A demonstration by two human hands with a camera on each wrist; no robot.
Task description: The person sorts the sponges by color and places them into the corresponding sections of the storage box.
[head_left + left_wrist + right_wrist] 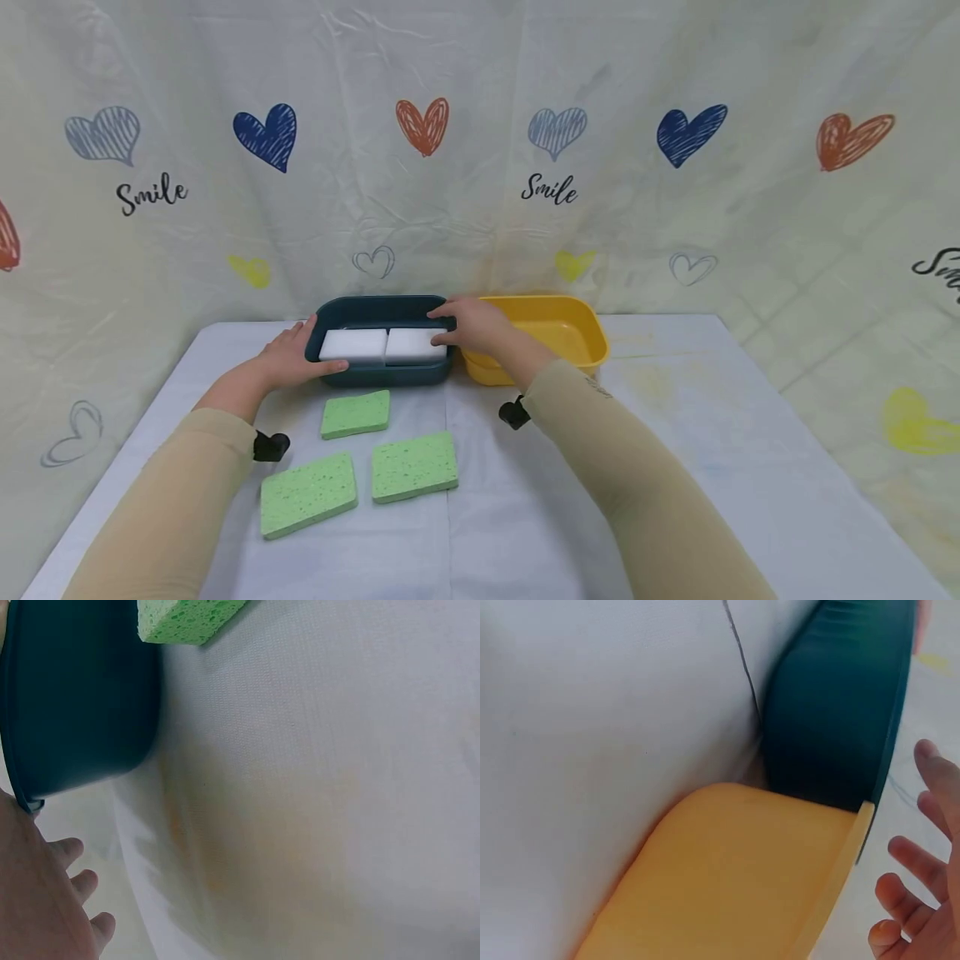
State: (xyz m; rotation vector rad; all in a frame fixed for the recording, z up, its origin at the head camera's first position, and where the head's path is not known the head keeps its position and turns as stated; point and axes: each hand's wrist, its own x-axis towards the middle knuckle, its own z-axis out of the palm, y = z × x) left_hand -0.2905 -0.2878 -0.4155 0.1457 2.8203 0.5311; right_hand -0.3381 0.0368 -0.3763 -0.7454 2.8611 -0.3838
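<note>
A dark teal basin holds two white sponge-like blocks, the left block and the right block, side by side. My left hand lies at the basin's left end, fingers spread along the outside and thumb reaching over the front rim. Over the basin's right end is my right hand, its thumb at the right block's edge. The right wrist view shows loosely bent right fingers with nothing between them. Whether the right thumb touches the block is hard to tell.
A yellow basin stands against the teal one's right side. In front lie three green sponges: a small-looking one, one at lower left and one at right. A heart-printed cloth hangs behind the white-covered table.
</note>
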